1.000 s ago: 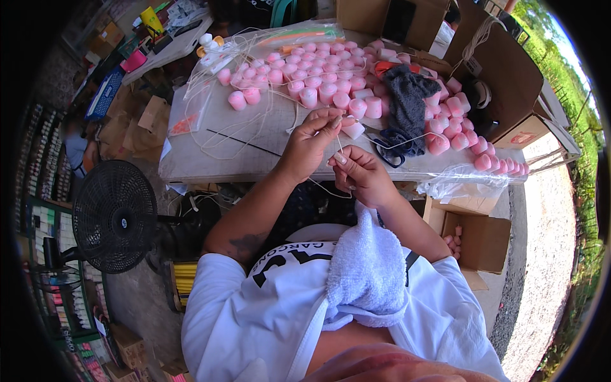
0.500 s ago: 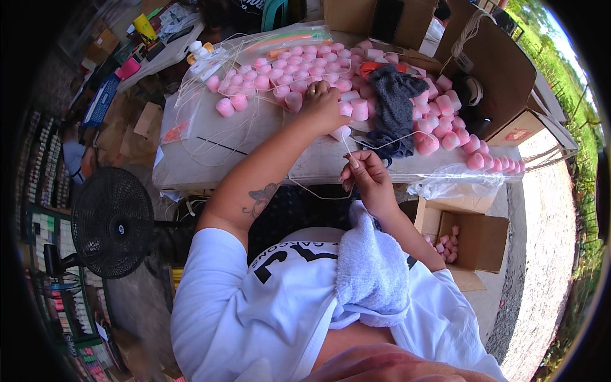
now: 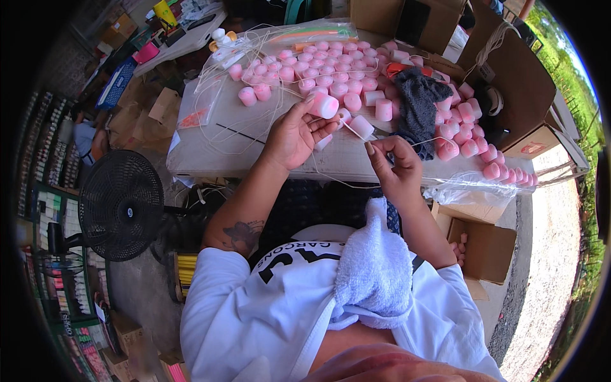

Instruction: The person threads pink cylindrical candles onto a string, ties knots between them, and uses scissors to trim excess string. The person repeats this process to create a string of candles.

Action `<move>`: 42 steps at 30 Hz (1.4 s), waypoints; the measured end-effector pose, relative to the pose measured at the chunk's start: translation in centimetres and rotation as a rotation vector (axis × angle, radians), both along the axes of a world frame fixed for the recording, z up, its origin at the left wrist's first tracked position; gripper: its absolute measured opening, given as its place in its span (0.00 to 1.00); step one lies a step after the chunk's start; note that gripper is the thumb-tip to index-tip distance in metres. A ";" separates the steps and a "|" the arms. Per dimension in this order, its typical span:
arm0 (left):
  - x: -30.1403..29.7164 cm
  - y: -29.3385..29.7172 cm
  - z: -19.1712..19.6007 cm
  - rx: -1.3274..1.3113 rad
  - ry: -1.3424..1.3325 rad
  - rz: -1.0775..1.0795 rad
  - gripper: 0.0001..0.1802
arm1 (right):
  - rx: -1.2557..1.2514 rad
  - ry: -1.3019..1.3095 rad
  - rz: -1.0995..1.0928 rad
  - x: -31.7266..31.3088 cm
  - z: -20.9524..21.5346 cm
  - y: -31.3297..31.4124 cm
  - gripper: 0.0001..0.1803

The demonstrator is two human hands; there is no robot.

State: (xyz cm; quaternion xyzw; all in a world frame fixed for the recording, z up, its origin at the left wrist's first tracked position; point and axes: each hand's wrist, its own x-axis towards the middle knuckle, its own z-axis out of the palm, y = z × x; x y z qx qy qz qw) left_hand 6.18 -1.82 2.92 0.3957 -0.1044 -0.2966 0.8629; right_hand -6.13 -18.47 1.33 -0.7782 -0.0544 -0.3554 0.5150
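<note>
My left hand (image 3: 289, 137) is raised over the table's near part, thumb and fingers closed on a small pink-and-white cylinder (image 3: 325, 106). To its right, my right hand (image 3: 400, 164) pinches a thin white cord (image 3: 351, 130) between thumb and forefinger. The cord runs from those fingertips toward the left hand; whether it passes through the held piece is hard to tell. A paler cylinder (image 3: 362, 126) lies between the two hands, close to the cord. Behind them spreads a pile of similar pink cylinders (image 3: 339, 77).
A dark grey cloth (image 3: 417, 105) lies across the pile's right side. Loose cord and a thin dark rod (image 3: 238, 132) lie at left on the pale table (image 3: 219, 159). Cardboard boxes (image 3: 509, 83) stand far right. A black fan (image 3: 121, 205) is at left.
My left hand has come back from the pile toward me, now with a pink-and-white cylinder in its fingers. My right hand has shifted slightly right, still pinching the cord. The view has shifted slightly.
</note>
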 end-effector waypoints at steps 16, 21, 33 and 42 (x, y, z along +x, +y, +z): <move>-1.5 4.1 -1.0 -0.096 0.004 0.042 0.21 | -0.149 0.064 0.110 0.8 2.5 3.9 0.04; -1.2 4.2 -1.6 -0.123 -0.006 0.031 0.21 | -0.137 0.064 0.124 0.8 2.7 4.1 0.04; -1.7 3.8 -1.6 -0.089 -0.027 0.031 0.18 | -0.044 0.037 0.119 1.3 2.3 3.9 0.04; -3.6 2.2 -1.8 -0.132 -0.084 -0.074 0.15 | -0.242 -0.028 0.002 1.5 2.5 4.0 0.07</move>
